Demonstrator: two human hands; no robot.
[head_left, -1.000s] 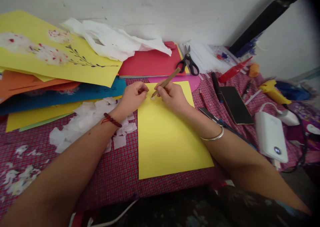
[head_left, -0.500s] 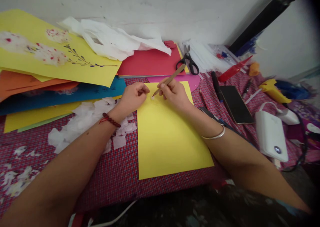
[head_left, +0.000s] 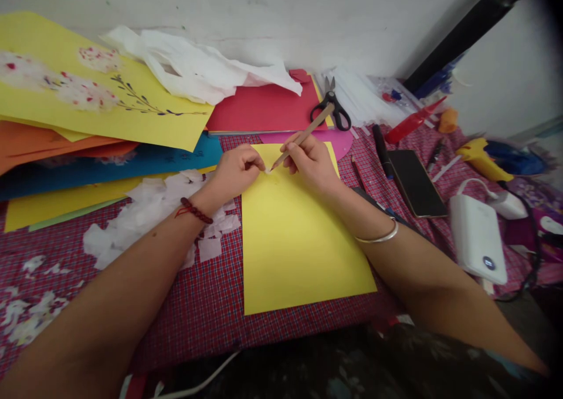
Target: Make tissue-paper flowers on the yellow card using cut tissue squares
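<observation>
A sheet of yellow paper [head_left: 303, 240] lies before me on the checked cloth. My right hand [head_left: 313, 163] grips a wooden pencil [head_left: 310, 130], its reddish tip pointing down at the upper left part of the sheet. Close to that tip is a small white scrap of paper [head_left: 268, 171]. My left hand [head_left: 235, 171] rests at the sheet's upper left edge with thumb and fingers pinched together beside the scrap; whether they hold it is hidden. A pile of thin white paper squares [head_left: 145, 211] lies beneath and left of my left wrist.
Black-handled scissors [head_left: 331, 108] lie on red paper [head_left: 264, 108] at the back. A decorated yellow sheet [head_left: 153, 94] tops coloured papers at left. To the right are a phone [head_left: 417, 183], a black marker [head_left: 382, 149], a red tube [head_left: 413, 120] and a white power bank [head_left: 477, 237].
The pencil has tilted more upright and its tip has shifted slightly right. My left fingertips have edged right toward the white scrap. The yellow sheet has stayed in place.
</observation>
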